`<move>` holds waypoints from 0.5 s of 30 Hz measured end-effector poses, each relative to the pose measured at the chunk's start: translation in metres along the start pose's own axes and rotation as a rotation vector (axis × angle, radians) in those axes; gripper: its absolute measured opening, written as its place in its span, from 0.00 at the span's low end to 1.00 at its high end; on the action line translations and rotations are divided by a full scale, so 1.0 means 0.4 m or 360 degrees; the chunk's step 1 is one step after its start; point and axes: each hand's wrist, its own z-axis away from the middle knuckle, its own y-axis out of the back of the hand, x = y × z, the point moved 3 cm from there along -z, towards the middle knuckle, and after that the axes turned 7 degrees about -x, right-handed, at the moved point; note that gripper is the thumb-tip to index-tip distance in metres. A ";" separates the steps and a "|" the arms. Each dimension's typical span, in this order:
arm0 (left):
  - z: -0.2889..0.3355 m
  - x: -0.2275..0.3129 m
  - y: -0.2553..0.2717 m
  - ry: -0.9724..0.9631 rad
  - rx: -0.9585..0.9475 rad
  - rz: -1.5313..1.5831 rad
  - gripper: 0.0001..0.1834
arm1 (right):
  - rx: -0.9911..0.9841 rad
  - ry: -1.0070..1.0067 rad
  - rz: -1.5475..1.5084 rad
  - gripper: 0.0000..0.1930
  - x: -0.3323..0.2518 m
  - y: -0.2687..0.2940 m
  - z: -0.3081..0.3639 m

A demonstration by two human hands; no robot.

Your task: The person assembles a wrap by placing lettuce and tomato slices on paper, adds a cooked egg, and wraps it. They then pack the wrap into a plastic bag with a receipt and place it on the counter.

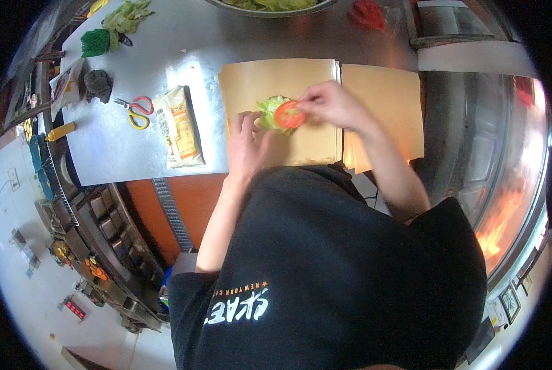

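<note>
My right hand (pixel 336 106) pinches the right edge of a round red tomato slice (pixel 286 117) between thumb and fingers. The slice overlaps a small heap of green lettuce (pixel 267 106) on a stack of brown paper sheets (pixel 313 148). Whatever lies beneath the lettuce is hidden. Close to the heap's left side is my left hand (pixel 246 145), its thumb and fingers apart and nothing held in them. Its fingertips are at the lettuce edge; whether they touch it I cannot tell.
Left of the paper lie a yellow-and-white food packet (pixel 182 129) and scissors (pixel 136 111) with red and yellow handles. A second paper stack (pixel 384 111) is at the right. A metal bowl of lettuce (pixel 273 8) stands at the far edge. Flames (pixel 494 231) show at far right.
</note>
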 end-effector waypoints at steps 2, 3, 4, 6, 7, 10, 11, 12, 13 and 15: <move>-0.013 -0.001 -0.010 -0.0002 -0.0031 -0.0034 0.24 | 0.0156 0.0009 -0.0053 0.10 0.030 -0.092 -0.037; -0.017 -0.002 -0.013 -0.0014 -0.0029 -0.0042 0.23 | 0.0246 -0.0087 -0.0050 0.10 0.054 -0.123 -0.044; -0.020 -0.005 -0.016 0.0001 -0.0046 -0.0042 0.23 | 0.0326 -0.0227 -0.0060 0.10 0.080 -0.144 -0.049; -0.022 -0.008 -0.018 0.0004 -0.0043 -0.0014 0.22 | 0.0509 -0.0154 -0.0001 0.13 0.114 -0.155 -0.052; -0.022 -0.011 -0.020 0.0052 -0.0061 0.0024 0.22 | 0.0599 -0.0166 0.0019 0.15 0.131 -0.155 -0.052; -0.015 -0.007 -0.016 0.0030 -0.0040 0.0013 0.24 | 0.0717 -0.0041 -0.0009 0.15 0.161 -0.155 -0.056; -0.013 0.001 -0.013 -0.0065 -0.0002 -0.0053 0.25 | 0.0732 -0.0029 -0.0037 0.13 0.169 -0.158 -0.060; -0.011 0.009 -0.010 -0.0159 0.0034 -0.0119 0.25 | 0.0746 -0.0029 -0.0085 0.11 0.175 -0.162 -0.068; -0.007 0.017 -0.008 -0.0278 0.0064 -0.0175 0.26 | 0.0760 -0.0030 -0.0134 0.10 0.182 -0.166 -0.072; -0.005 0.024 -0.010 -0.0347 0.0018 -0.0354 0.27 | 0.0787 -0.0031 -0.0044 0.10 0.188 -0.171 -0.083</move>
